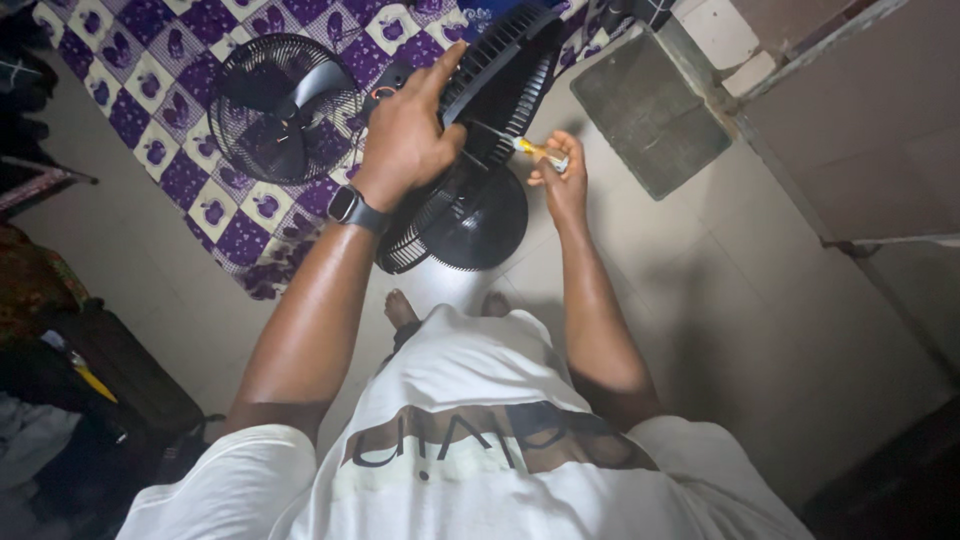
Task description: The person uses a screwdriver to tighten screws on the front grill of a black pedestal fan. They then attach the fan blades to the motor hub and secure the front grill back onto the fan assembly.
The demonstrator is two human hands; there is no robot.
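I stand over a black pedestal fan (500, 90) whose round base (478, 215) rests on the floor by my feet. My left hand (408, 135), with a dark watch on the wrist, grips the top of the fan's rear housing and grille. My right hand (560, 180) holds a screwdriver with a yellow handle (540, 153), its tip pointing at the back of the fan's motor housing. A detached black fan guard with a blade (285, 105) lies on the purple and white patterned cloth (215, 200) to the left.
A grey square mat (650, 110) lies on the pale tiled floor to the right, beside a doorway step and wall (850, 130). Dark bags and clothes (70, 380) crowd the left edge. My bare feet (400, 308) are close to the fan base.
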